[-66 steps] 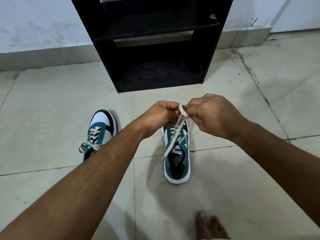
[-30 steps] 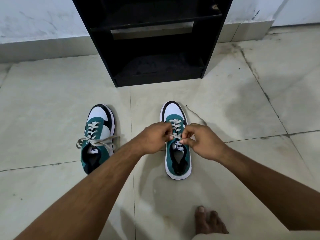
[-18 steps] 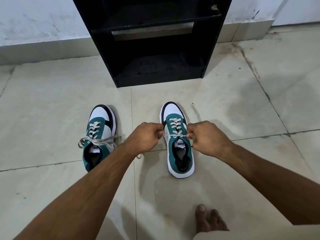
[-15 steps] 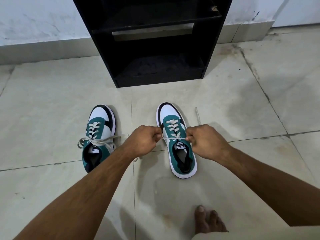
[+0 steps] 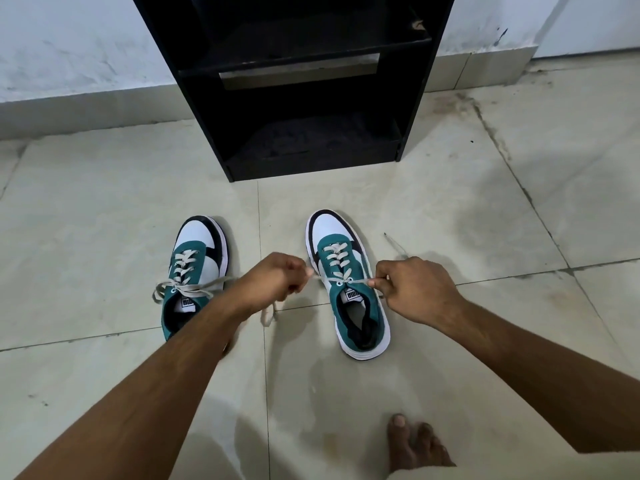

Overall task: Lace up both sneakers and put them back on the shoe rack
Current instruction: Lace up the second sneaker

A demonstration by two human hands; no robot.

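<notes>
Two teal, white and black sneakers stand on the tiled floor, toes pointing at the black shoe rack [image 5: 412,98]. The left sneaker [image 5: 194,275] has loose lace ends hanging over both its sides. The right sneaker [image 5: 346,289] is laced up to its top eyelets. My left hand [image 5: 273,284] pinches one end of its cream lace [image 5: 341,280] on the shoe's left, and my right hand [image 5: 412,292] pinches the other end on its right. The lace runs taut across the tongue between them. A lace tail dangles below my left hand.
The rack's two visible shelves hold nothing and it stands against a white wall with a tiled skirting. My bare foot [image 5: 412,445] rests on the floor at the bottom right. Pale floor tiles [image 5: 104,209] spread to both sides.
My hands came down from above the right sneaker to its top eyelets, then moved apart sideways, drawing the lace tight. The sneaker's heel swung slightly to the right.
</notes>
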